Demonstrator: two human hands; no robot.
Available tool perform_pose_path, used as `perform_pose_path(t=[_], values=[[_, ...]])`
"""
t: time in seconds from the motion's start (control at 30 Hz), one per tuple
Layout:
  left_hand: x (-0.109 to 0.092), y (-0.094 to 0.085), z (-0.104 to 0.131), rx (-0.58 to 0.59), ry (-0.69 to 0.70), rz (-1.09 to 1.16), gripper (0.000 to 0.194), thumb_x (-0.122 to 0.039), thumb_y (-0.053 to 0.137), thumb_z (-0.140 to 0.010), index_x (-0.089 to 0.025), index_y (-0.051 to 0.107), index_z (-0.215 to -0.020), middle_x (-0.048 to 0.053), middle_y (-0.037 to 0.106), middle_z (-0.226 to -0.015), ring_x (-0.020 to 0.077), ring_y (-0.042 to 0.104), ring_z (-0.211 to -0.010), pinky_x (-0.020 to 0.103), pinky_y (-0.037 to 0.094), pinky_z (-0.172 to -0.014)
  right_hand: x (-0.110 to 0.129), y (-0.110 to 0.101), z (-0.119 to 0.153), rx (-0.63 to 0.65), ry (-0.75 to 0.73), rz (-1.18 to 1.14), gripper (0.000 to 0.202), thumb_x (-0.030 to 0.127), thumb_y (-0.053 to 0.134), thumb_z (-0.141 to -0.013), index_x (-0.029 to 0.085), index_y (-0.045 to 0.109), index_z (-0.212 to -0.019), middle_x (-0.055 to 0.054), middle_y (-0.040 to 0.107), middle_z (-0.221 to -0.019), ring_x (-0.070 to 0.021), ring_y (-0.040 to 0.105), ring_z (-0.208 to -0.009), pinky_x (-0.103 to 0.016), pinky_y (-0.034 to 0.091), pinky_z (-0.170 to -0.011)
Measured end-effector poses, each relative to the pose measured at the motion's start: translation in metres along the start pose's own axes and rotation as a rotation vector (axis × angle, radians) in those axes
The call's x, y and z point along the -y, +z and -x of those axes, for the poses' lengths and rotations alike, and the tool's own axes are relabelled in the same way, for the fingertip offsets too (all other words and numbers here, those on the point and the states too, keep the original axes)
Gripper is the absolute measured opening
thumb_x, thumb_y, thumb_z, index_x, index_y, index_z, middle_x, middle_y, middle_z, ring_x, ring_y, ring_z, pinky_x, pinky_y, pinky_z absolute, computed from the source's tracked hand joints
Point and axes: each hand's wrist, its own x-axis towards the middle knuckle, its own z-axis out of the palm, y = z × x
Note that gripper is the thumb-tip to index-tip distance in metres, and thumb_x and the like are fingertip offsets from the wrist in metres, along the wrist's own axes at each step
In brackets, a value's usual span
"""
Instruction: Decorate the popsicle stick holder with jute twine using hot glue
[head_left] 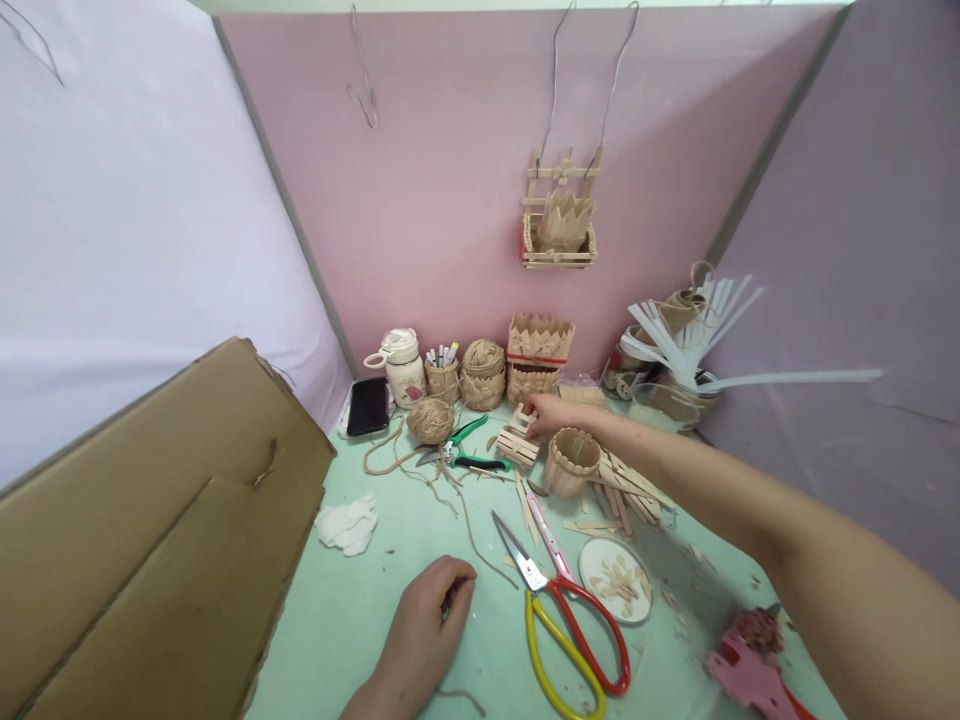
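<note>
My right hand (546,414) reaches to the back middle of the table, its fingers closed on a small wooden stick piece (519,436) shaped like a little bench or crate. Just right of that piece stands a round stick cup (571,462). My left hand (433,608) rests on the green cloth at the front, fingers curled together; whether anything is inside them is hidden. To its right lie large scissors (534,575) with red and yellow handles, and a pink cutter (551,540). Behind are green-handled pruners (465,455) and a twine ball (431,420).
A cardboard box (150,540) fills the left side. Along the back stand a white bottle (405,370), twine basket (484,385) and stick box (540,342). On the right are a dish (616,580) of chips, loose sticks (630,490) and a pink glue gun (750,675).
</note>
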Motion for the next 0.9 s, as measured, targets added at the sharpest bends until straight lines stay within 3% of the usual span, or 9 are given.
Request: perform_pose_path(t=[0.17,0.3,0.4,0.7,0.9], values=[[-0.001,-0.001,0.001,0.01,-0.001,-0.016,0.023,-0.029,0.04,-0.09,-0.02,0.06,-0.086,0.003,0.061,-0.08,0.0141,0.055,-0.071,0.025,0.043,-0.067,-0.001,-0.022,0.009,-0.148,-0.166,-0.003,0.016,0.019,0.063,-0.072,0.014,0.064,-0.087,-0.004,0.066,-0.084,-0.0165,0.058,-0.076,-0.021,0.037,-0.063],[-0.002,-0.001,0.001,0.034,0.01,-0.026,0.022,-0.028,0.039,-0.09,-0.02,0.059,-0.086,0.004,0.061,-0.081,0.0146,0.055,-0.073,0.026,0.044,-0.069,-0.008,-0.045,0.017,-0.341,-0.175,0.188,0.019,0.012,0.055,-0.075,0.016,0.064,-0.091,-0.009,0.066,-0.096,-0.0189,0.058,-0.085,-0.023,0.036,-0.069],[-0.003,-0.001,0.001,0.047,0.011,-0.032,0.022,-0.028,0.038,-0.09,-0.02,0.058,-0.087,0.003,0.06,-0.083,0.0148,0.055,-0.075,0.027,0.043,-0.07,-0.013,-0.053,0.019,-0.37,-0.155,0.272,0.019,0.014,0.054,-0.077,0.016,0.064,-0.092,-0.01,0.065,-0.099,-0.02,0.058,-0.086,-0.024,0.036,-0.069],[-0.005,-0.003,0.002,0.052,-0.004,-0.038,0.022,-0.027,0.038,-0.09,-0.02,0.059,-0.087,0.004,0.062,-0.084,0.0155,0.057,-0.076,0.028,0.045,-0.071,-0.006,-0.021,0.003,-0.318,-0.175,0.144,0.016,0.014,0.055,-0.076,0.016,0.064,-0.089,-0.009,0.068,-0.096,-0.0205,0.06,-0.085,-0.024,0.039,-0.07],[-0.006,-0.004,0.002,0.049,0.011,-0.042,0.022,-0.025,0.039,-0.089,-0.02,0.06,-0.086,0.005,0.063,-0.083,0.0158,0.057,-0.075,0.028,0.045,-0.07,-0.004,-0.019,0.005,-0.353,-0.182,0.166,0.025,0.011,0.054,-0.077,0.017,0.062,-0.1,-0.01,0.066,-0.107,-0.0203,0.059,-0.095,-0.025,0.041,-0.078]])
